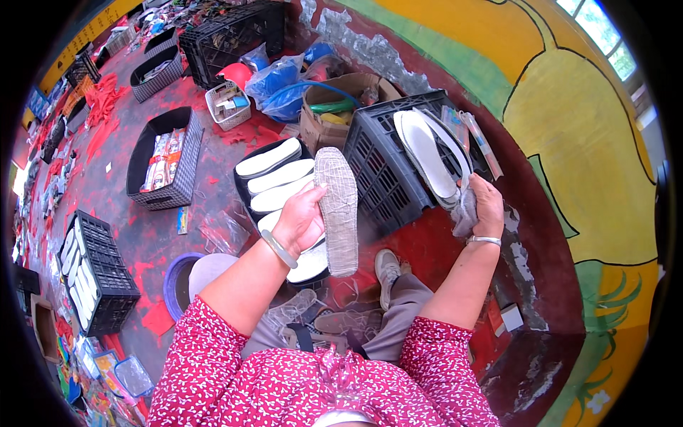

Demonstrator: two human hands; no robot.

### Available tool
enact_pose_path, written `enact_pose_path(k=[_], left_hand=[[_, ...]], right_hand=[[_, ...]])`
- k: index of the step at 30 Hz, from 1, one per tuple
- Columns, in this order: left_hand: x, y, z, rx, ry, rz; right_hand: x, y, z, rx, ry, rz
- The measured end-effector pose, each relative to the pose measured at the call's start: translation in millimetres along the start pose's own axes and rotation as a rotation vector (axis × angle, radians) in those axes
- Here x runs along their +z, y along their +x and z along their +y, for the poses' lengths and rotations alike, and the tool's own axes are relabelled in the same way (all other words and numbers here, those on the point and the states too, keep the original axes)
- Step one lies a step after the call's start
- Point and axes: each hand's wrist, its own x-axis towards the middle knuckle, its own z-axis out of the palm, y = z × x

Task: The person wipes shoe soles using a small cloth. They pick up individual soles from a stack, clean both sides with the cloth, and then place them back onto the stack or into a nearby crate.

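Note:
My left hand point(302, 219) grips a grey-beige stitched shoe insole point(338, 213) by its left edge and holds it upright above my lap. My right hand point(486, 206) is closed on a crumpled grey cloth point(465, 212), at the near end of some pale insoles point(425, 146) lying on an upturned black plastic crate point(380, 167). Whether its fingers also touch an insole, I cannot tell. Behind my left hand stands a dark basket with several white insoles point(281, 173) laid in a row; the held insole and my hand hide part of it.
A cardboard box point(324, 132) and blue bagged items point(277, 85) stand beyond the crate. To the left are a woven bin with packets point(160, 196), a black crate of white insoles point(107, 288) and a purple tub point(178, 285). A painted wall point(576, 142) borders the right.

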Motion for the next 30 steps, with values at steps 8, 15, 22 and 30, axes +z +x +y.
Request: enact_pose_path(k=[8, 15, 22, 30], left_hand=[[-12.4, 7.1, -5.2, -0.002, -0.005, -0.037], [-7.4, 7.4, -7.1, 0.003, -0.013, -0.056], [29.2, 27.1, -14.6, -0.071, 0.148, -0.14], [87.8, 110.2, -48.7, -0.115, 0.03, -0.145]], right_hand=[[-5.9, -6.7, -1.7, 0.018, 0.133, -0.065], [6.4, -8.7, -3.3, -0.106, -0.151, 0.095], [-7.7, 0.6, 14.8, -0.216, -0.228, 0.069], [5.9, 1.1, 7.8, -0.275, -0.959, 0.093]])
